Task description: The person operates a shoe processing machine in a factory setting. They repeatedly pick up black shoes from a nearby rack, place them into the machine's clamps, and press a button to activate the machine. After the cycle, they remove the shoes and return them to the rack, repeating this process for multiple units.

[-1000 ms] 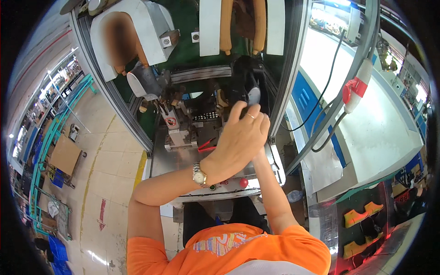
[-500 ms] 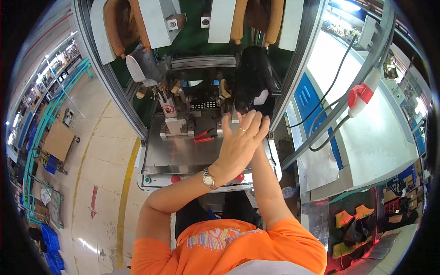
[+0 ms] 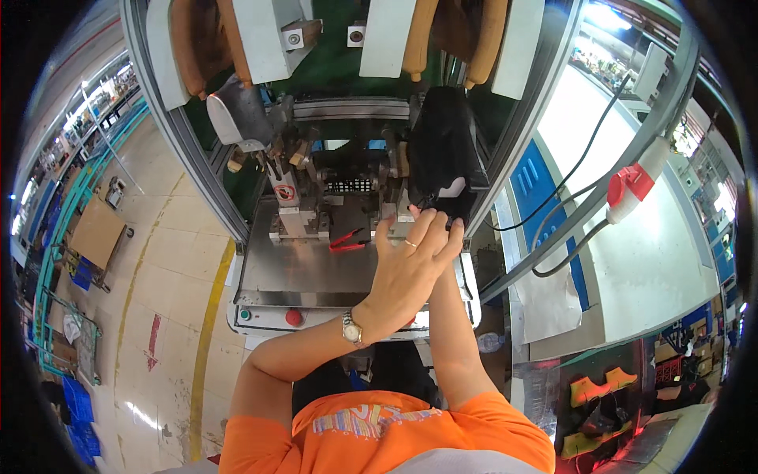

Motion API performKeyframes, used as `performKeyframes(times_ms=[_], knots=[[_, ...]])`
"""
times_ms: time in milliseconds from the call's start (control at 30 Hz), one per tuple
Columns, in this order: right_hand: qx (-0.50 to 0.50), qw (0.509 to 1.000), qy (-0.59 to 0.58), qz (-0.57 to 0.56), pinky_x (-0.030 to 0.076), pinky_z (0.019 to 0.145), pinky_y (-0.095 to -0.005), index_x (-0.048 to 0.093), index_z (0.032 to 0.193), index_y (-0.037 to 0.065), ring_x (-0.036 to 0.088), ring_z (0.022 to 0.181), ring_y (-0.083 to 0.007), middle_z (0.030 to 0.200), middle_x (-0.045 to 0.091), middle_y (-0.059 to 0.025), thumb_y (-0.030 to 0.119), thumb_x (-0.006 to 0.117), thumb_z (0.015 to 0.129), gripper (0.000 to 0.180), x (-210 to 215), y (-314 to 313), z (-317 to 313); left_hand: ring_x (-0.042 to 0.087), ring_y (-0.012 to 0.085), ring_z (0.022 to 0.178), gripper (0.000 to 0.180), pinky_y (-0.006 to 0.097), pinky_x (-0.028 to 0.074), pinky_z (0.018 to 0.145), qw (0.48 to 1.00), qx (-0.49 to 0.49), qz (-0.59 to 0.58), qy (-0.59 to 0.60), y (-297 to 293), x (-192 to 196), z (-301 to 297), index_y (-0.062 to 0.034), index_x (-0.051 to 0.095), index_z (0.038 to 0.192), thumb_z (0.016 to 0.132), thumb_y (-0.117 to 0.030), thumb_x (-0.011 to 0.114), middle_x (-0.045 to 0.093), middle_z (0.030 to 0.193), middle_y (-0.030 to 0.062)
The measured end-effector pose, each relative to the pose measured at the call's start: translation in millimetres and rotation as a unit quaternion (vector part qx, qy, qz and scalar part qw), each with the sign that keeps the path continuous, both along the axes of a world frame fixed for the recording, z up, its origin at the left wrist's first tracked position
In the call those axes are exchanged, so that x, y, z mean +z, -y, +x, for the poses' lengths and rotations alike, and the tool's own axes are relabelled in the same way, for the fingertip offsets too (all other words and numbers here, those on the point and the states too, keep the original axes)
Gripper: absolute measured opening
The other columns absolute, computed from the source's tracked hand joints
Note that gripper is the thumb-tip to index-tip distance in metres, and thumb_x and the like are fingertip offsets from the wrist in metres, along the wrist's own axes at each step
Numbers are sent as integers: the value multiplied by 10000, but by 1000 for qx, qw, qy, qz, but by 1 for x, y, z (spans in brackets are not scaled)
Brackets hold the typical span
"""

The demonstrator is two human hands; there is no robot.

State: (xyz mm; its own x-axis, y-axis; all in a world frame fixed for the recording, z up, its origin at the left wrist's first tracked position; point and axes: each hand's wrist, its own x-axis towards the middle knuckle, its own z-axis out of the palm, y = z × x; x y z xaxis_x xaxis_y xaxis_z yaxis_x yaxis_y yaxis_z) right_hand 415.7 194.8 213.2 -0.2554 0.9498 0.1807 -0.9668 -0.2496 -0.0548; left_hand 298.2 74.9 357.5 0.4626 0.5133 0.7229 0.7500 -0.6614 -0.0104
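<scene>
Black shoe upper [image 3: 444,150] sat on the machine's mount at one o'clock, left hand [image 3: 407,268] fingers spread flat beneath it, right hand hidden, grip unclear — seating step, careful alignment due.

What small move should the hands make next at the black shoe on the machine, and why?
Probably ease the black shoe a little further down onto its mount. The left hand has its fingertips at the shoe's lower edge, the right hand is hidden behind it, and the shoe appears tilted, so it may not be fully seated. The red pliers lie untouched on the steel table.
</scene>
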Motion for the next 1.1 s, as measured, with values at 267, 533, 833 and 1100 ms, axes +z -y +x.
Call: performKeyframes(times_ms=[267, 533, 833, 1100], knots=[[-32, 998, 50, -8, 473, 779, -364, 488, 1109, 49, 576, 896, -212, 981, 580, -102, 154, 533, 838, 294, 3, -7, 1, 368, 193, 1132, 484, 490, 296, 877, 1000, 18, 4, -15, -2, -9, 0, -122, 480, 1169, 696, -79, 568, 457, 1141, 59], [-392, 712, 578, -68, 468, 780, -361, 484, 1132, 43, 578, 905, -216, 1006, 583, -104, 160, 600, 795, 375, -61, 43, 95, 325, 278, 1220, 504, 538, 185, 1001, 969, -195, -140, 57, 32, -34, -27, -113, 449, 1205, 722, -119, 592, 368, 1285, 112], [-197, 440, 837, -260, 407, 912, -347, 337, 1296, 85, 486, 1093, -294, 1225, 459, -189, 136, 688, 649, 738, -132, 148, 112, 431, 296, 1122, 428, 369, 327, 952, 854, -285, -422, 103, 55, -130, -41, -40, 480, 1157, 738, 0, 557, 464, 1187, 150], [-318, 431, 803, -260, 413, 891, -349, 314, 1289, 60, 496, 1070, -293, 1229, 441, -201, 163, 713, 617, 788, -175, 161, 127, 491, 264, 1051, 371, 335, 385, 896, 819, -308, -479, 66, 62, -153, -21, -4, 488, 1129, 763, 5, 543, 496, 1152, 139]])
